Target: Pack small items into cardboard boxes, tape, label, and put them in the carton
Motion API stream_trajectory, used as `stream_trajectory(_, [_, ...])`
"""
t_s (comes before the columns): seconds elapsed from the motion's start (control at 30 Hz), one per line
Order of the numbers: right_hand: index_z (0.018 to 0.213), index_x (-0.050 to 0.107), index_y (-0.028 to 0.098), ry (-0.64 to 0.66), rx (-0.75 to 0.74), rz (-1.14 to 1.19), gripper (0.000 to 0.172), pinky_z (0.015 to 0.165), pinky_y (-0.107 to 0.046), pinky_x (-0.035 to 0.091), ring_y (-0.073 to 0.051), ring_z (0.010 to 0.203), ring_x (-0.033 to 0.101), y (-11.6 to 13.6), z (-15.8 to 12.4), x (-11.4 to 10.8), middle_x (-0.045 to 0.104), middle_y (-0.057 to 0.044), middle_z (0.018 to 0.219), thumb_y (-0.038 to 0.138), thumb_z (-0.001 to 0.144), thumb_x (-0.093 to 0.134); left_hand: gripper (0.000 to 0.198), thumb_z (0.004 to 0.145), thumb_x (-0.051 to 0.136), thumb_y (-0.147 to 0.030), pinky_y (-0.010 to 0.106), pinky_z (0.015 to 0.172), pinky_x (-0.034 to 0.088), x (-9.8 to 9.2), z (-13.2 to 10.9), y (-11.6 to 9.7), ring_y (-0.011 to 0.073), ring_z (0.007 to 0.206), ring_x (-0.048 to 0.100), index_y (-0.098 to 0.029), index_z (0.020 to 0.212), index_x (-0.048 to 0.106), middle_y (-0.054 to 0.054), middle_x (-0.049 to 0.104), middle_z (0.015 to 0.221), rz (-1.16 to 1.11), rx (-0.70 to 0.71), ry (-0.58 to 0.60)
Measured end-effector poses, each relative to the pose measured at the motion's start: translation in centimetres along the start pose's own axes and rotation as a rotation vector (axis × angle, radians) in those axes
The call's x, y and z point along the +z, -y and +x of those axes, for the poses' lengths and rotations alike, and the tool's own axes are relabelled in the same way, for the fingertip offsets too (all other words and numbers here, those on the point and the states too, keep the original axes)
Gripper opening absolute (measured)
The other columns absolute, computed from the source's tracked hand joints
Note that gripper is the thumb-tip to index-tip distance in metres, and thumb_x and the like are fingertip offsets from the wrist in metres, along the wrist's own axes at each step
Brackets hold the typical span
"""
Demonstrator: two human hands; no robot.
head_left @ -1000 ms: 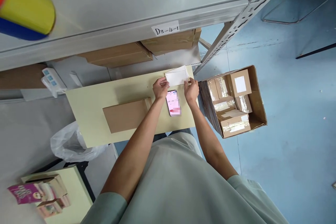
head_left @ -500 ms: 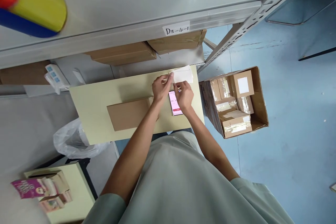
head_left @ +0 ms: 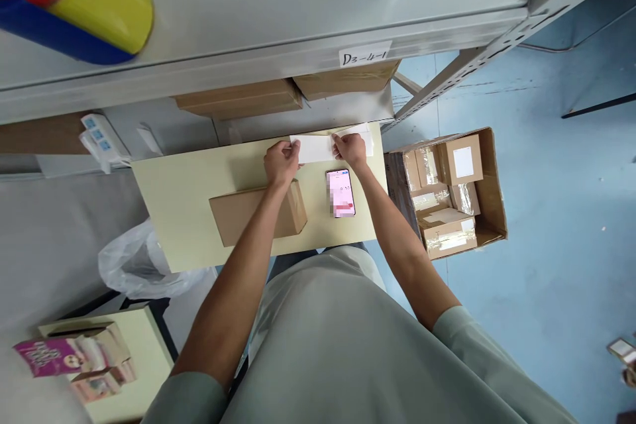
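Between my hands a white paper label (head_left: 315, 148) stretches flat over the far edge of the pale yellow table (head_left: 173, 212). My left hand (head_left: 281, 161) pinches its left end, and my right hand (head_left: 352, 148) grips the right end. More white paper (head_left: 368, 138) lies beyond my right fingers, at the table's far right corner. Below the label rests a phone (head_left: 340, 193) with a lit pink screen. A closed cardboard box (head_left: 238, 215) lies on the table, partly behind my left forearm.
A large open carton (head_left: 491, 192) filled with small boxes stands on the floor to the right. Above the table's far side runs a grey shelf (head_left: 248, 66) with a red, yellow and blue container (head_left: 104, 0). A bin with a clear liner (head_left: 134, 265) stands at left.
My hands have moved apart, the left one leftward, and the white label is now spread between them. The phone and the box's near end have come into fuller view.
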State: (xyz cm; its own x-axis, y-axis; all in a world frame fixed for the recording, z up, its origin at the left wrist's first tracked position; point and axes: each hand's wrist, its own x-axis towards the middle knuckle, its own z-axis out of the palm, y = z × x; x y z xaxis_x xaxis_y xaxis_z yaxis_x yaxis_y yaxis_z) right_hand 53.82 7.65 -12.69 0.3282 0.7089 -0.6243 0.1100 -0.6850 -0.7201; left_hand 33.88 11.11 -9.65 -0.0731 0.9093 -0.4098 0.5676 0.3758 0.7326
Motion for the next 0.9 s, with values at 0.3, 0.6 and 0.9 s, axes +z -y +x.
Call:
stream_trajectory(0.3, [0.06,0.064,0.021,-0.016,0.144,-0.004,0.047,0.064,-0.021,0.064,-0.013,0.049,0.072,-0.4,1.9,0.4,0.076,-0.002,0.061,0.041,0.1,0.078,0.031,0.101,0.059,-0.047,0.033,0.089,0.051,-0.6,0.9,-1.4,0.0247,0.092,0.072,-0.021,0.087,0.07,0.008,0.08,0.096,0.401,0.044,0.012])
stream_trajectory(0.6, [0.07,0.069,0.017,0.017,0.216,0.072,0.039,0.056,-0.02,0.063,-0.013,0.047,0.07,-0.4,3.1,0.3,0.07,-0.001,0.052,0.043,0.091,0.088,0.026,0.103,0.059,-0.038,0.033,0.09,0.049,-0.8,1.4,-1.4,0.0248,0.097,0.072,-0.02,0.088,0.072,0.009,0.081,0.101,0.436,0.021,0.029])
stream_trajectory(0.9, [0.069,0.071,0.016,-0.025,0.257,-0.017,0.037,0.054,-0.016,0.061,-0.011,0.045,0.068,-0.1,3.4,0.2,0.067,0.001,0.049,0.038,0.093,0.088,0.025,0.102,0.061,-0.035,0.034,0.09,0.047,-1.3,1.6,-0.6,0.0261,0.098,0.071,-0.021,0.083,0.068,0.011,0.079,0.1,0.384,-0.029,0.021])
